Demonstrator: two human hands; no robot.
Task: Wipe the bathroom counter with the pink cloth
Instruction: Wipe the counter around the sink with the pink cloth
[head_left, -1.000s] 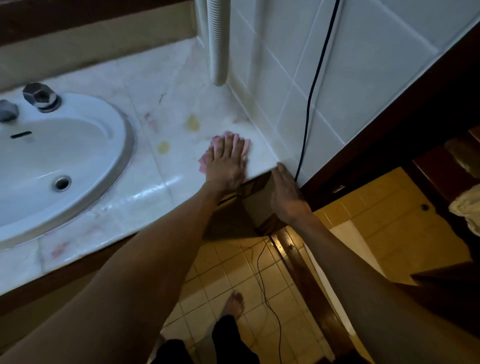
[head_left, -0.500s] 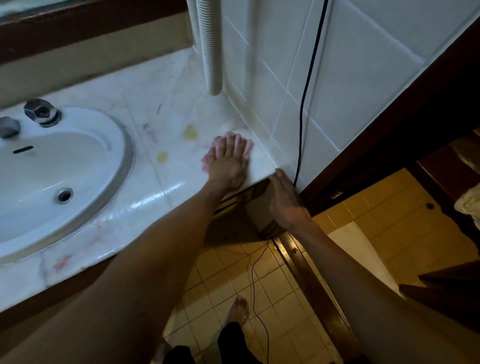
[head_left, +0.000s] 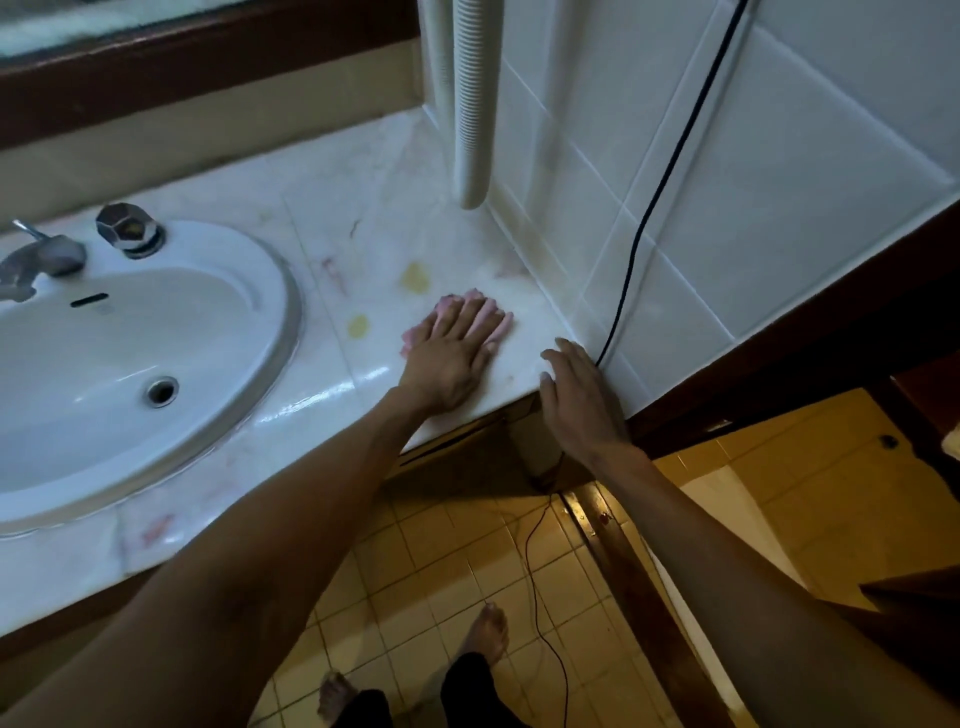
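Head view: left hand (head_left: 451, 358) flat, fingers spread, pinning crumpled pink cloth (head_left: 496, 326) near white marble counter's (head_left: 363, 218) front right corner, right hand (head_left: 576, 395) open, bracing that edge beside thin black cable (head_left: 654, 208) — risk of snagging it, missing yellow stains (head_left: 415, 275).

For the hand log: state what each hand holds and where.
Left hand presses flat on the pink cloth, covering most of it; no closed grip. Right hand holds nothing, resting on the counter corner.
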